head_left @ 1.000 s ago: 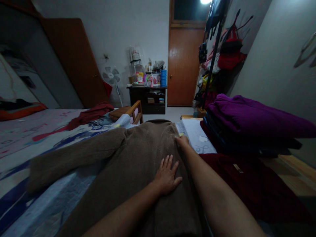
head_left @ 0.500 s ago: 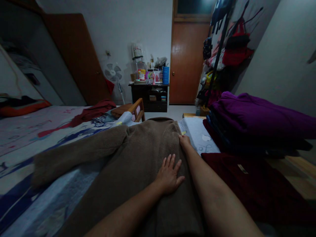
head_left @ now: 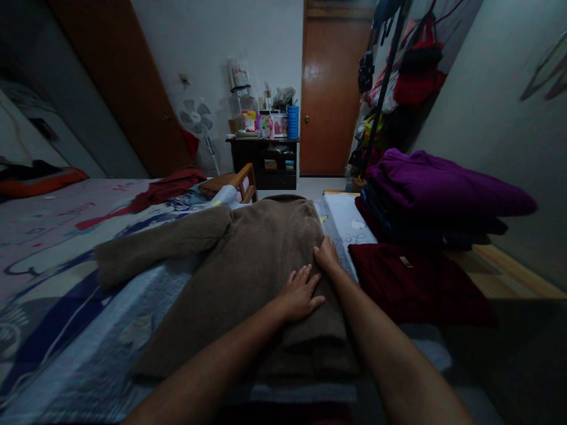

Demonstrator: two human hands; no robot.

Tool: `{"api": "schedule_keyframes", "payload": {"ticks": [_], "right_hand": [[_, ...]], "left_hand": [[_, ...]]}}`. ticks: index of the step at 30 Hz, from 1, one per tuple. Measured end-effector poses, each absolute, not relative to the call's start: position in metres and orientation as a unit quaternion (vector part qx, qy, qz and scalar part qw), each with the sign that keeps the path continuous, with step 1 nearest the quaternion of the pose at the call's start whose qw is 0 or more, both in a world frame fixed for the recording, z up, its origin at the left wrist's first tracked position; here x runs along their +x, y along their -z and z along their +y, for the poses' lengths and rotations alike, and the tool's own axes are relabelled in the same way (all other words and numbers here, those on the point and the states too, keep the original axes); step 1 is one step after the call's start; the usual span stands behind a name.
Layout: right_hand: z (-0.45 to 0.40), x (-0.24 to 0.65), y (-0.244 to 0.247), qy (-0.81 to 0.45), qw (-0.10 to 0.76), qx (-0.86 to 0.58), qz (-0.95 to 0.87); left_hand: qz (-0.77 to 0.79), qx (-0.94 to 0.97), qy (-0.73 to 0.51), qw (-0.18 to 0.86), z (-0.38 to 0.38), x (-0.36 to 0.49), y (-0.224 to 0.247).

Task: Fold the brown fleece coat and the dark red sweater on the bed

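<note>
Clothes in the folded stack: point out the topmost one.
The purple garment; the layers visible beneath it look dark blue or dark red.

The left hand [head_left: 301,293] is bare, the left forearm [head_left: 234,345] behind it bare and tapered, the right hand [head_left: 328,255] and right forearm [head_left: 370,316] likewise bare.

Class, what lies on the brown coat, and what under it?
On the coat, the left hand lies flat; the right hand is at its edge. Pale bedding shows around it; whatever is beneath is covered.
</note>
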State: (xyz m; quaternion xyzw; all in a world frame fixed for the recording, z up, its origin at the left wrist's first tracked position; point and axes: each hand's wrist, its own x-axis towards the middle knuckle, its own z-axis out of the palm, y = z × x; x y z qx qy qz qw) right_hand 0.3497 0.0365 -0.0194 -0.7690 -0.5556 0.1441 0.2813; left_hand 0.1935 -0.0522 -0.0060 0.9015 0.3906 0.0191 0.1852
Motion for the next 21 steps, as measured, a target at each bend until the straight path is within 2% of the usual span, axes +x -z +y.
{"api": "schedule_keyframes", "payload": {"ticks": [4, 9, 12, 16, 21], "right_hand": [[-0.001, 0.343, 0.015, -0.087, 0.196, -0.748, -0.628], [-0.047, 0.344, 0.009, -0.108, 0.093, -0.7, -0.699], [-0.074, 0.343, 0.011, -0.11, 0.088, -0.681, -0.718], [-0.098, 0.338, 0.016, -0.091, 0.124, -0.681, -0.716], [-0.104, 0.336, 0.023, -0.074, 0.166, -0.68, -0.71]], "left_hand": [[0.367, 0.911, 0.005, 0.19, -0.078, 0.185, -0.002], [0.376, 0.909, -0.001, 0.18, -0.102, 0.184, -0.005], [0.385, 0.909, -0.022, 0.159, -0.11, 0.186, 0.004], [0.4, 0.905, -0.053, 0.134, -0.116, 0.188, 0.018], [0.404, 0.897, -0.096, 0.152, -0.115, 0.188, 0.024]]}}
